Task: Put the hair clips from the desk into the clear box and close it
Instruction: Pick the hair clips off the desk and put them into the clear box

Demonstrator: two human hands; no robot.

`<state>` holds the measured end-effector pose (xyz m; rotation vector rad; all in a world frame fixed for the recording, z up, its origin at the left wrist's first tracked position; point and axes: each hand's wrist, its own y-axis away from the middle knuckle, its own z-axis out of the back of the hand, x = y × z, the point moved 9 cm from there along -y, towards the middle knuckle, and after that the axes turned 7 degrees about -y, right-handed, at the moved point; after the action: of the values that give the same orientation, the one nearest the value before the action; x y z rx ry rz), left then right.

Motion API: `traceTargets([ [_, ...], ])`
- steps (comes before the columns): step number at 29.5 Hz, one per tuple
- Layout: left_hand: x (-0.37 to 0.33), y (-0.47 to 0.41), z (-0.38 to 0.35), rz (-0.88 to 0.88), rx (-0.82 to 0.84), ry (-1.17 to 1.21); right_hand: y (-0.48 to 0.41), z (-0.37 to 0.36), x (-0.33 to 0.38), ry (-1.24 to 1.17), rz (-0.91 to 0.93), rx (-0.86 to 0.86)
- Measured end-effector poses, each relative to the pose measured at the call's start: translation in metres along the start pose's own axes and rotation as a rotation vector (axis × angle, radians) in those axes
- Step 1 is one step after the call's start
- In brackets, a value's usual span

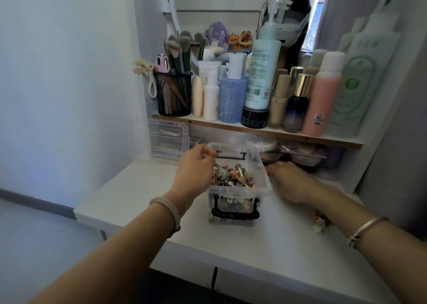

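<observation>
Head view, caption desk asks: Both hands at the clear box [233, 191], mid-bench [231, 253]. Why there?

Me: To steady it, I'd say. My left hand [196, 167] sits at the box's 10 o'clock corner, fingers curled down at the rim. Whether they pinch the rim or a clip, I cannot tell. My right hand [292, 182] lies at 3 o'clock, fingers relaxed and stretched out, tips at the box's side, holding nothing. It's blurred, so take that with care.

Desk: And the clips?

Me: Most hair clips [233, 176] are heaped inside, nearly to the rim. A few loose clips [320, 224] lie on the bench at 4 o'clock from the box, partly hidden by my right forearm. By my reckoning the job is well along but not finished.

Desk: Is the lid on?

Me: Can't say, since it's clear plastic over clear plastic. The black latch [235, 214] on the near end, at 6 o'clock, hangs down, which suggests the box isn't locked. Its twin shows at 12 o'clock.

Desk: Why park the box so close?

Me: My guess is that it's central, near both hands, and a short reach from the strays. It's also apart from the shelf [231, 124] of bottles at 12 o'clock and the second clear case [167, 139] at 10 o'clock. The risk I see is the heap. Piled this high, clips could jam under the lid, so it'll want levelling before the latches go up.
</observation>
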<state>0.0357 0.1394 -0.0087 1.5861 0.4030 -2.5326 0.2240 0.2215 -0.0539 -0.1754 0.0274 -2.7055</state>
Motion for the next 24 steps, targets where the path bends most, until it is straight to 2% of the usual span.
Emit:
traceTargets([
  [3, -0.001, 0.000, 0.001, -0.007, -0.001, -0.011, -0.003, -0.001, 0.002, 0.011, -0.012, 0.022],
  [9, 0.001, -0.001, 0.001, -0.006, -0.001, -0.001, -0.001, 0.006, 0.006, -0.120, -0.044, 0.062],
  [14, 0.001, -0.001, 0.001, -0.005, 0.003, 0.006, 0.006, 0.033, -0.006, -0.215, -0.125, -0.088],
  [17, 0.002, -0.001, 0.001, -0.004, 0.001, -0.002, 0.010, 0.022, -0.006, -0.296, -0.143, 0.044],
  [19, 0.002, -0.001, 0.001, -0.006, -0.001, -0.004, 0.009, 0.012, -0.002, -0.264, -0.130, 0.115],
  [24, 0.002, 0.000, 0.000, -0.005, -0.003, -0.007, -0.004, 0.005, 0.010, -0.230, -0.039, 0.042],
])
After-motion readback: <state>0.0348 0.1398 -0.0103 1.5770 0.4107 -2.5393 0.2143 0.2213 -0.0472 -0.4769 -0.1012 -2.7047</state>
